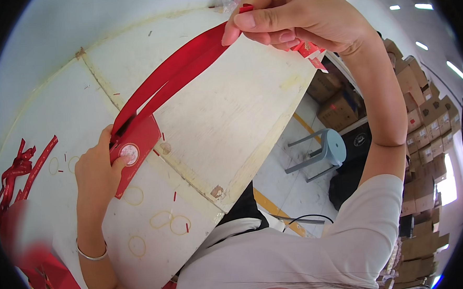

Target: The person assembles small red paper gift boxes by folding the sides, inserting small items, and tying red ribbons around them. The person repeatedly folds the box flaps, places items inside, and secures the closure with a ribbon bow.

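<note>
Now | left hand (98, 170) presses thumb on red card (133, 149), pinning it to white table (229, 108) | right hand (293, 15) pinches red ribbon (175, 74) taut, raised above table's far edge | rubber bands (162, 220) lie near card | grey stool (323, 149) on floor.

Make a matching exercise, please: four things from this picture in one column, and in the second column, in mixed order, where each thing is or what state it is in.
Things:
1. red ribbon
2. red card
3. rubber bands
4. grey stool

Places or states:
A. standing on the floor beside the table
B. stretched between the two hands
C. lying loose on the white tabletop
D. pressed under the left hand thumb

Right pairs: 1-B, 2-D, 3-C, 4-A. The right hand pinches the far end of the ribbon, raised over the table's far edge.
</note>
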### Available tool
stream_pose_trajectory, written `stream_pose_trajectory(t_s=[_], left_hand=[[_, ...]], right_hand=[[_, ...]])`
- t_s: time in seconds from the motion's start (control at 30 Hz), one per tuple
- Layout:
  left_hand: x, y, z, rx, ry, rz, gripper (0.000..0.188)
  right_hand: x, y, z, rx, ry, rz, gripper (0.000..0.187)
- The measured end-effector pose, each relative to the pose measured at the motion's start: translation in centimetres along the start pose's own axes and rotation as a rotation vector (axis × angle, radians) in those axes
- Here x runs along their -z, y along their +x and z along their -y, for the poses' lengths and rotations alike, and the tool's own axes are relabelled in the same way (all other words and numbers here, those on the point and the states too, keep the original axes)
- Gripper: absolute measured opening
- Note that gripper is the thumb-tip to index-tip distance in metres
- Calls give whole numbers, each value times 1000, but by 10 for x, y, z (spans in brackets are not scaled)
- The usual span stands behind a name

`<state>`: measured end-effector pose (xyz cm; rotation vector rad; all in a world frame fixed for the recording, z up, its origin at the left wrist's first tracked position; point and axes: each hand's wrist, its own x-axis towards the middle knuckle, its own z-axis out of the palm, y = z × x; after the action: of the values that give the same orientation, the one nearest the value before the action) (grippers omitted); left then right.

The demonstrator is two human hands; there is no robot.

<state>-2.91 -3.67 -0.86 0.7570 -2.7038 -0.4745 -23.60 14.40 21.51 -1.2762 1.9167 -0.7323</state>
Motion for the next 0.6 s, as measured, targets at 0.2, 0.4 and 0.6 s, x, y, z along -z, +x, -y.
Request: stream_pose_trajectory(t_s=[0.2,0.4,0.6], left_hand=[[7,-1,-10,4,-16,64,46],[-10,-7,-13,-235,-75,-290,25],[-18,4,-32,-53,-54,-31,19]], right_hand=[[3,7,5,156,-3,-19,22],[3,49,25,479,107,-85,24],[-28,142,-11,484,331,-368,54]])
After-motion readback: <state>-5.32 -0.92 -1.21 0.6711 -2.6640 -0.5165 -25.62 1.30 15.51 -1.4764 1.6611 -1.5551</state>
